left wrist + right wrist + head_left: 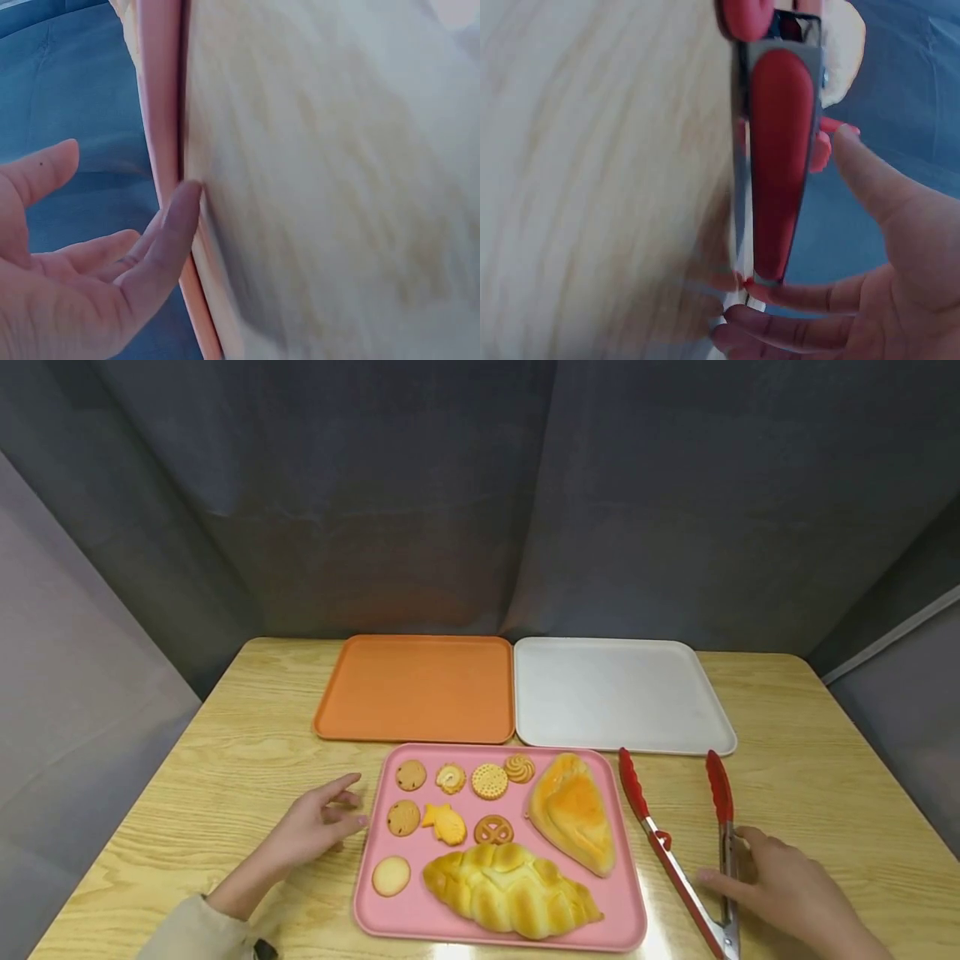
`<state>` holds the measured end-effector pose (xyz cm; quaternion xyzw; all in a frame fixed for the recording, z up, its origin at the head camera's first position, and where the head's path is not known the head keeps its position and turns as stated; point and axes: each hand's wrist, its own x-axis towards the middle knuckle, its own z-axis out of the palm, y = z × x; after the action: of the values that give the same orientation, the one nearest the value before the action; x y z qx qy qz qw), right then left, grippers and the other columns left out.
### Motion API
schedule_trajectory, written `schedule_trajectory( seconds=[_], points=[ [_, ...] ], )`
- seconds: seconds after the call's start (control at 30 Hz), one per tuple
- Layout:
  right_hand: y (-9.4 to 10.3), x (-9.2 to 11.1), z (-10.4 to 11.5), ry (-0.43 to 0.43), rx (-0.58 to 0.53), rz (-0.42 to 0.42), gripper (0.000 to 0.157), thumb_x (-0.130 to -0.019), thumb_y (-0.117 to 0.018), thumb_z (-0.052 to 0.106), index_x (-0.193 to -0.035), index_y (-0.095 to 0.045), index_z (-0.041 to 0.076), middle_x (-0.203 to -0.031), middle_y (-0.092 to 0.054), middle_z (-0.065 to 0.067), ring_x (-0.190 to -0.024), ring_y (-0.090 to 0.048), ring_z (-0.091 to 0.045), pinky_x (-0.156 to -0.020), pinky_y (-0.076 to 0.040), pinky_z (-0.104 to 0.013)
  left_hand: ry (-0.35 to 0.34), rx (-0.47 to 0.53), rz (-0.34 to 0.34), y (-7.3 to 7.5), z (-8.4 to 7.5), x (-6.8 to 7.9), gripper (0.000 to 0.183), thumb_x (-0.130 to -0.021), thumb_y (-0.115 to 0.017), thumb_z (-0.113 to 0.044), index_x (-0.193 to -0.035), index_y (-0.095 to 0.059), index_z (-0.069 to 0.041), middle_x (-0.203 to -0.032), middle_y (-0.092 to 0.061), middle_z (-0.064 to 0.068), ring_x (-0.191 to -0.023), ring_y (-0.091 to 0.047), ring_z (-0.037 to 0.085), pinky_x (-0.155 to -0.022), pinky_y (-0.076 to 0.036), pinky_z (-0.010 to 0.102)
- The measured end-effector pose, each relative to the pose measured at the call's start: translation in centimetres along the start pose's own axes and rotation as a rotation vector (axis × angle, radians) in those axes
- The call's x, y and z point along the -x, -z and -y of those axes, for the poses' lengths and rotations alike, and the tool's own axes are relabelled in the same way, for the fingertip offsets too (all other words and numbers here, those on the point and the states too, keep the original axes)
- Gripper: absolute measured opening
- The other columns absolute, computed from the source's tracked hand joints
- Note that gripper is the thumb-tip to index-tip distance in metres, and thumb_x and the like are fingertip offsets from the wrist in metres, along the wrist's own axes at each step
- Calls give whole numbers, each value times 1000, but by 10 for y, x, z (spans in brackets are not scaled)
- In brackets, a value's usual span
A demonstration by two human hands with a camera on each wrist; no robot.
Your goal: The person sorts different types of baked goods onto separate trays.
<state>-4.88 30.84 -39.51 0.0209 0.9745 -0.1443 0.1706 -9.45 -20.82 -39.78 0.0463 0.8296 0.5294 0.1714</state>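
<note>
A pink tray [431, 930] holds a braided loaf [517, 889], a triangular pastry [573, 814] and several small cookies, among them a fish-shaped cookie [447, 823] and a pretzel cookie [493, 830]. Beside the tray's left edge is my left hand [311, 831], fingers loosely bent and holding nothing. Red-and-silver tongs [681, 868] lie spread on the table to the tray's right. Around their right arm comes my right hand [795, 885], its thumb reaching across above and its fingers on the far side. The right wrist view shows the fingers extended beside the red handle [782, 157], not closed round it.
Behind the pink tray, an orange tray [423, 689] and a white tray [618, 693] lie side by side on the wooden table [247, 760]. Dark curtains [390, 502] hang behind the table's far edge.
</note>
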Motion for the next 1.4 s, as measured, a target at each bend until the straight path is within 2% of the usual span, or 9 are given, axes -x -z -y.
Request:
schedule_trajectory(
  seconds=[0.17,0.3,0.4,0.6,0.7,0.97,1.07,1.27,1.4],
  points=[
    [-7,-4,8,1,33,-24,98,-66,-62,69,-106,-45,-20,-77,-52,-13,-65,-48,-23,-52,-44,-36,58,94,73,-2,3,-2,67,-86,-61,-11,-138,-25,10,-111,-49,21,-80,-58,22,-55,-53,34],
    [-11,-7,12,-11,94,-36,107,-62,-58,75,-100,-44,-24,-77,-51,-18,-60,-49,-23,-47,-43,-35,70,117,131,-3,4,-4,65,-87,-59,-9,-138,-24,12,-104,-52,18,-74,-59,22,-52,-53,35],
    [-12,-7,15,-25,95,-22,107,-62,-57,76,-99,-44,-24,-72,-49,-15,-57,-47,-21,-46,-40,-33,68,110,151,-4,4,-5,64,-86,-59,-9,-136,-26,13,-98,-54,15,-71,-59,22,-53,-54,36],
    [-14,0,17,-60,37,0,93,-64,-60,72,-91,-47,-16,-56,-39,-4,-48,-40,-17,-43,-31,-27,69,84,158,-6,2,-6,63,-86,-61,-12,-135,-30,13,-94,-55,13,-67,-57,20,-52,-54,36],
    [-14,3,14,-60,42,17,92,-67,-60,69,-92,-46,-18,-57,-39,-4,-50,-42,-17,-45,-34,-28,72,83,159,-6,2,-6,63,-86,-61,-12,-135,-30,13,-93,-54,13,-65,-57,19,-51,-53,36],
    [-10,9,-6,-56,22,88,75,-70,-63,63,-86,-47,-8,-60,-41,-4,-54,-44,-17,-47,-36,-30,60,88,151,-9,3,-7,63,-86,-61,-10,-134,-29,15,-92,-53,13,-62,-56,18,-49,-53,34],
    [-10,9,-10,-49,22,79,76,-69,-63,64,-88,-46,-8,-61,-41,-4,-55,-44,-18,-47,-35,-31,64,88,143,-10,3,-8,63,-85,-61,-9,-134,-29,15,-92,-53,14,-60,-56,17,-49,-53,33],
    [-16,7,-5,-39,58,13,96,-62,-64,70,-93,-42,-19,-65,-42,-7,-56,-45,-19,-47,-38,-31,76,84,139,-11,1,-8,63,-85,-61,-9,-134,-29,14,-93,-51,14,-62,-56,17,-49,-53,33],
    [-16,7,-5,-65,37,12,89,-59,-68,67,-88,-44,-14,-64,-42,-6,-55,-44,-19,-47,-37,-31,77,86,133,-12,1,-8,63,-85,-61,-8,-134,-29,14,-92,-51,14,-65,-58,18,-52,-54,35]
  ],
)
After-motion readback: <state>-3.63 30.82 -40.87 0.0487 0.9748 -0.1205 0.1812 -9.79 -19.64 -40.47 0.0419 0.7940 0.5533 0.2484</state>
